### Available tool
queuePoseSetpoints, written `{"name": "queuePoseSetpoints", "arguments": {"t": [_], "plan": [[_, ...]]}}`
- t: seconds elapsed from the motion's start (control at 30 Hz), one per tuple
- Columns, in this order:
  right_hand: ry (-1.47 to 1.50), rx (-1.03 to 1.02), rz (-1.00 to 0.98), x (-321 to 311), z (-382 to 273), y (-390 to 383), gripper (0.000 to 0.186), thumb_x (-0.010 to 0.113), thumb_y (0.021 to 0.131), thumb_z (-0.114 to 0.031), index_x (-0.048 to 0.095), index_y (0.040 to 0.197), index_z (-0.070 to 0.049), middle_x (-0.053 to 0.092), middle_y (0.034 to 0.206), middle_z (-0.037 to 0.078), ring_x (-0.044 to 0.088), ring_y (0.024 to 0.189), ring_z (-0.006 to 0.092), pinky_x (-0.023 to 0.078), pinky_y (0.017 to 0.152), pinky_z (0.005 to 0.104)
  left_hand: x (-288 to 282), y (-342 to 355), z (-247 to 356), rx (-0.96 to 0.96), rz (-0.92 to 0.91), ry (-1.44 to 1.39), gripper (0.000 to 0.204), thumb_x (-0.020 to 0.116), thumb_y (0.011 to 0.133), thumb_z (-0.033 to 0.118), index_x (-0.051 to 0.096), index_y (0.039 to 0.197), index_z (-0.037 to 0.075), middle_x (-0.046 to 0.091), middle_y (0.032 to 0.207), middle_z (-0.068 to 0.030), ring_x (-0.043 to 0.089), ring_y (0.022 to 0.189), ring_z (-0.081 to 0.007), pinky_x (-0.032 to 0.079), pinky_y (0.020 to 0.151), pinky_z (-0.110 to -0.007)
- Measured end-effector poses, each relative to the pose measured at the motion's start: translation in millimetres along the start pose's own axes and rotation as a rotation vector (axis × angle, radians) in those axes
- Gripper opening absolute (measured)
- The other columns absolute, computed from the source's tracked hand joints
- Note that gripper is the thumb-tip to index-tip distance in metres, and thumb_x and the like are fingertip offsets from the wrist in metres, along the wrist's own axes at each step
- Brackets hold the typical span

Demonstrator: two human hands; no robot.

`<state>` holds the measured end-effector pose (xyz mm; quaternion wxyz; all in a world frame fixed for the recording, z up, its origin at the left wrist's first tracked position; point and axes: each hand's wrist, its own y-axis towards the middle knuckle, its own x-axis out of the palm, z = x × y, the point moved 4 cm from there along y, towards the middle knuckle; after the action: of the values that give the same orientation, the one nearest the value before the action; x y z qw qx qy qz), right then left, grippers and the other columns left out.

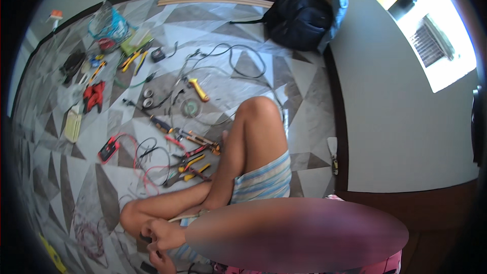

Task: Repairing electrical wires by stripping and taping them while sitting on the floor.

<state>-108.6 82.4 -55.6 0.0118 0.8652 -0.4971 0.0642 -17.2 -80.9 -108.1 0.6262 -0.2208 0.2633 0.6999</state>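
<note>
Low at the left of the head view, my right hand (167, 234) is closed, its fingers curled around a small dark piece (145, 235) whose kind I cannot make out. Just below it, my left hand (162, 262) has its fingertips pressed together close to the right one; what they hold is hidden. A dark object (147, 267) lies beside the left fingers. Near the right wrist, a pale cord (181, 217) runs across my lap. A blurred oval covers the forearm.
Pliers (193, 163), a screwdriver (161, 124), a red multimeter (108, 149) and a yellow-handled tool (199, 90) lie on the tiled floor beyond my legs. Cables (248, 75), red gloves (94, 96) and a backpack (300, 18) are farther off. A putty knife (333, 155) lies by the right wall.
</note>
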Motion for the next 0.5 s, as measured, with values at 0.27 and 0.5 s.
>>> {"name": "queuePoseSetpoints", "arguments": {"t": [0.27, 0.5], "plan": [[-0.442, -0.073, 0.049, 21, 6, -53, 0.039, 0.073, 0.071, -0.01, 0.062, 0.105, 0.002, 0.063, 0.091, 0.02, 0.065, 0.092, 0.0392, 0.054, 0.08, 0.0455, -22, -10, -19, -1.048, 0.014, -0.998, 0.033, 0.053, 0.102, 0.037, 0.054, 0.079, 0.012, 0.046, 0.062, 0.0032, 0.038, 0.051, -0.0099, 0.03, 0.05, -0.027], [-0.47, -0.007, -0.048, 44, 29, -44, 0.03, 0.075, 0.069, -0.021, 0.067, 0.092, -0.002, 0.064, 0.086, 0.019, 0.065, 0.086, 0.039, 0.053, 0.077, 0.0477, -55, -26, -14, -0.962, -0.348, -0.981, 0.025, 0.063, 0.1, 0.028, 0.059, 0.088, 0.006, 0.052, 0.069, 0.0018, 0.05, 0.062, -0.0105, 0.042, 0.056, -0.031]]}}
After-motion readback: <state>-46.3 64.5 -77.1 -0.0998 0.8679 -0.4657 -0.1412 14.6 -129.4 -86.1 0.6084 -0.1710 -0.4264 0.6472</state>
